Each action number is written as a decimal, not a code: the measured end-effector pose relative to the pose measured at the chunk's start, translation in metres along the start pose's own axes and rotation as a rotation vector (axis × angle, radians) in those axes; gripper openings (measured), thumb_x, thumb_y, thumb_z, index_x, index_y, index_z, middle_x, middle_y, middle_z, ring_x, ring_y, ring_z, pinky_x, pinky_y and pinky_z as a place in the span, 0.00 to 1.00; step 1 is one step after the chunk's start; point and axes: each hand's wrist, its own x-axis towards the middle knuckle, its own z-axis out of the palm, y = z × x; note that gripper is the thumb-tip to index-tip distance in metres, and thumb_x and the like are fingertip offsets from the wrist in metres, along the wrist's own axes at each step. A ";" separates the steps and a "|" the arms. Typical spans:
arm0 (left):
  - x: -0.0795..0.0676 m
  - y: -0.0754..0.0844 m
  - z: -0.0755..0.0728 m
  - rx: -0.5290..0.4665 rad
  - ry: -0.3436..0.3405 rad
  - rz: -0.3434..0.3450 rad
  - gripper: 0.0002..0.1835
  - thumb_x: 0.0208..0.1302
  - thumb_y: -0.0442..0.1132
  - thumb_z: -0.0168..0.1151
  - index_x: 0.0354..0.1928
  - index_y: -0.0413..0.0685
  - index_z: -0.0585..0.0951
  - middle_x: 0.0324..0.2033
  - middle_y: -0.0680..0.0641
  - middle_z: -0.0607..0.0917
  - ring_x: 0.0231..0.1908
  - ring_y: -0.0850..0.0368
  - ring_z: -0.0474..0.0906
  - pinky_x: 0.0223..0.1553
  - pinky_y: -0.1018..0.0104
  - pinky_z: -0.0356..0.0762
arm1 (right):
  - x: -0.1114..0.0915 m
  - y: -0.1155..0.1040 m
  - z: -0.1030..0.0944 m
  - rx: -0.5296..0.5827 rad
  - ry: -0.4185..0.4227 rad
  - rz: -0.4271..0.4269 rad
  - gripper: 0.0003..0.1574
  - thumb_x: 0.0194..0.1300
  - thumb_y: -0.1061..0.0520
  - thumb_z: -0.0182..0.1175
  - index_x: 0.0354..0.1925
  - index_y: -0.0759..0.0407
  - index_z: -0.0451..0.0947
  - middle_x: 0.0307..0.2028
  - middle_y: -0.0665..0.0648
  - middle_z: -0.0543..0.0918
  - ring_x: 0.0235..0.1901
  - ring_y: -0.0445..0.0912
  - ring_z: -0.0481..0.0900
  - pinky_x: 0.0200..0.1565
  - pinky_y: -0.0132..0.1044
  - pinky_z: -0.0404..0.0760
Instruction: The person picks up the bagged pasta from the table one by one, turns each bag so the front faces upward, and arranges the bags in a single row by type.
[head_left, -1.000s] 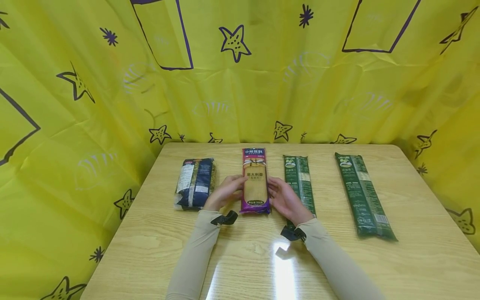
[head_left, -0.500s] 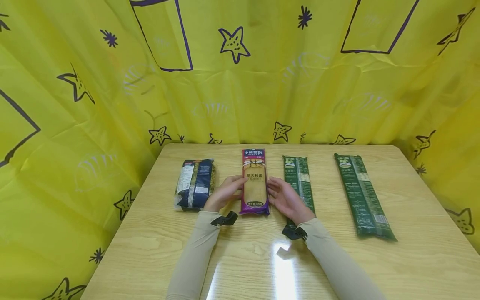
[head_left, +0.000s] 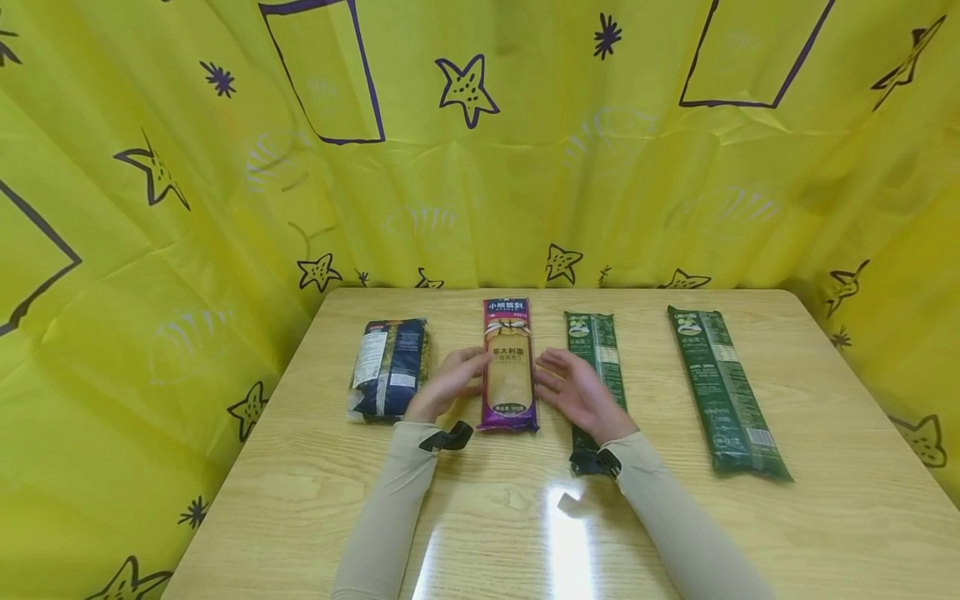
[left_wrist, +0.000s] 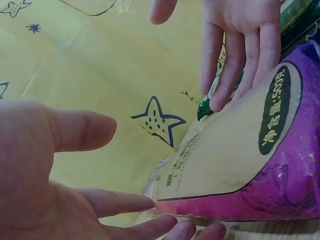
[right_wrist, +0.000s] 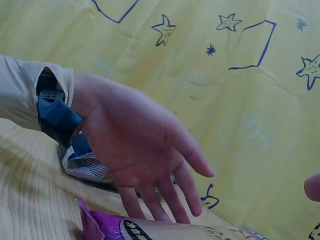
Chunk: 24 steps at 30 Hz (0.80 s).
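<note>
2 hands sit around the purple and pink pasta pack (head_left: 510,383), and I am not pinching it with either. My left hand (head_left: 446,387) is at its left edge, fingers loose and nearly straight, thumb held apart from them. My right hand (head_left: 583,400) is by its right edge, palm turned in, fingers out. From far off I can't tell if the fingertips really touch the wrap.

The pack lies flat on the wooden table (head_left: 300,500), between my hands, with its long side pointing away from me. To do this well, I think I should press softly and the same from both sides, down low, so it does not twist. Too hard a squeeze could crush the wrap or snap the pasta.

My right wrist strap (head_left: 596,462) is over the low end of the nearer green Olivolla pack (head_left: 597,337), so I'd lift that wrist a bit or it may drag. The blue pasta bag (head_left: 390,367) is just beside my left hand, so I'd take care not to bump it. The other green pack (head_left: 731,392) lies aslant, well apart to the right, and should be no bother.
</note>
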 end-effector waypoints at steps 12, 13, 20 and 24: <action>-0.011 0.019 -0.006 0.034 0.060 0.074 0.34 0.80 0.48 0.51 0.78 0.33 0.60 0.76 0.32 0.65 0.74 0.35 0.64 0.77 0.43 0.65 | -0.013 -0.025 0.000 -0.195 -0.083 -0.097 0.38 0.86 0.49 0.31 0.81 0.68 0.39 0.82 0.69 0.45 0.82 0.63 0.45 0.83 0.52 0.48; -0.012 0.021 -0.006 0.033 0.055 0.083 0.34 0.80 0.48 0.51 0.78 0.34 0.60 0.76 0.33 0.65 0.75 0.35 0.64 0.77 0.43 0.64 | -0.016 -0.030 0.000 -0.215 -0.083 -0.113 0.38 0.86 0.49 0.32 0.82 0.67 0.40 0.82 0.68 0.47 0.82 0.62 0.46 0.83 0.53 0.48; -0.016 0.044 0.000 0.004 0.001 0.151 0.32 0.80 0.49 0.52 0.78 0.39 0.63 0.75 0.36 0.69 0.73 0.38 0.68 0.78 0.45 0.63 | -0.036 -0.070 -0.008 -0.338 -0.021 -0.239 0.23 0.83 0.44 0.47 0.67 0.51 0.69 0.60 0.42 0.78 0.66 0.42 0.70 0.80 0.50 0.57; -0.016 0.057 0.015 -0.025 0.006 0.194 0.30 0.80 0.48 0.53 0.76 0.41 0.67 0.71 0.36 0.74 0.70 0.38 0.72 0.76 0.46 0.68 | -0.050 -0.085 -0.019 -0.353 0.033 -0.317 0.14 0.80 0.44 0.52 0.57 0.44 0.75 0.53 0.37 0.81 0.61 0.38 0.72 0.72 0.44 0.64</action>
